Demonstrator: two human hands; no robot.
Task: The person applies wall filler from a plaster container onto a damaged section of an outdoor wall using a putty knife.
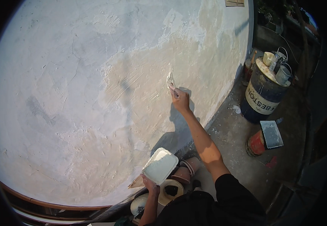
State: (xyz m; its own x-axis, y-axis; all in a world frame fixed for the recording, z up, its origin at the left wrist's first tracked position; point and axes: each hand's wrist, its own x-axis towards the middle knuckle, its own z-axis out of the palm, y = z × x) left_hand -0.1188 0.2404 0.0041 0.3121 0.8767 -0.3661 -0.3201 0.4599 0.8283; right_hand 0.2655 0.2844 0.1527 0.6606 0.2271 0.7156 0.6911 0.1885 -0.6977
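My right hand (pixel 181 100) is closed round a small putty knife (pixel 170 80), whose blade is coated in white paste. The blade is against or very near the pale plastered wall (pixel 141 81), over a beige patch marked with ridges and strokes. Lower down, my left hand (pixel 150 184) grips the edge of a shallow white tray (pixel 175 163), tilted in front of my body. White paste lines the tray and clings along its rim. A brown triangular piece (pixel 136 182) shows beside my left hand; I cannot tell whether I hold it too.
To the right stands a dark drum (pixel 262 98) with a pale band, topped by small pails (pixel 283 74). Nearer is a red bucket (pixel 256 144) with a grey rectangular tray (pixel 272 134) on it. Terracotta pots (pixel 182 174) and a round cream tub (pixel 162 193) sit by my feet.
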